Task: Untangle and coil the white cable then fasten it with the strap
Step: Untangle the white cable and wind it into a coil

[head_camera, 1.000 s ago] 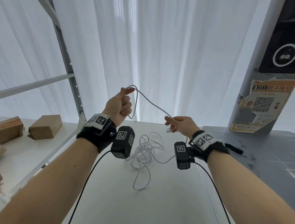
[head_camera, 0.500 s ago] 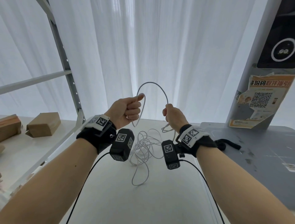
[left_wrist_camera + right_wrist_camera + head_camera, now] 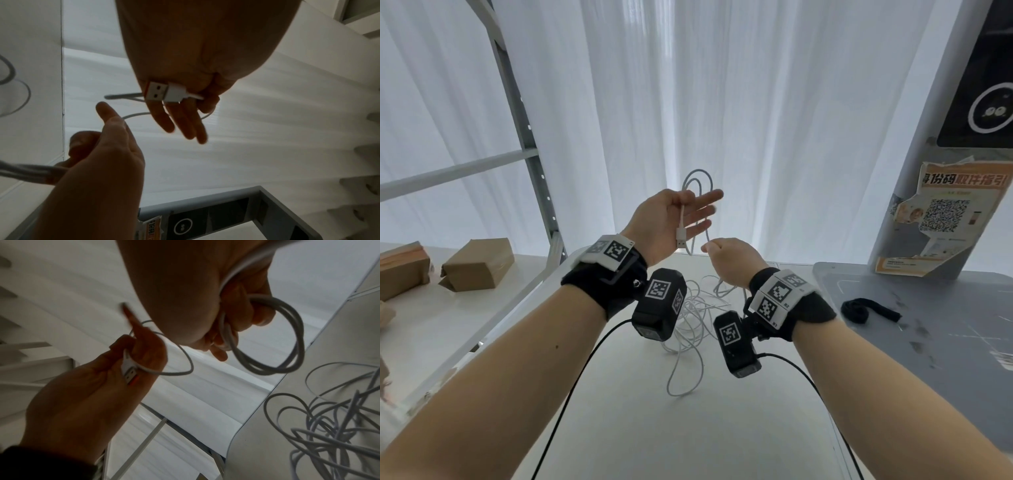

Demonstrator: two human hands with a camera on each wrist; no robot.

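Observation:
My left hand (image 3: 685, 216) is raised palm-up with fingers straight. Its thumb pinches the white cable (image 3: 698, 178) just behind the USB plug (image 3: 681, 238), and a narrow loop stands above the fingers. The left wrist view shows the plug (image 3: 164, 93) lying at the base of the fingers. My right hand (image 3: 726, 260), just below and to the right, grips the cable in curled fingers. In the right wrist view, loops (image 3: 287, 337) hang from that hand. The rest lies tangled (image 3: 688, 315) on the white table (image 3: 654, 428). The black strap (image 3: 859, 310) lies on the grey table.
The grey table (image 3: 945, 325) adjoins the white one on the right, with a post carrying a QR poster (image 3: 945, 216) behind it. On the left, a metal rack upright (image 3: 530, 171) and a shelf hold cardboard boxes (image 3: 479, 263). White curtains hang behind.
My left hand went from a fist to straight fingers with the plug end in its palm. The wide arc of cable between the hands became a narrow loop. My right hand dropped lower.

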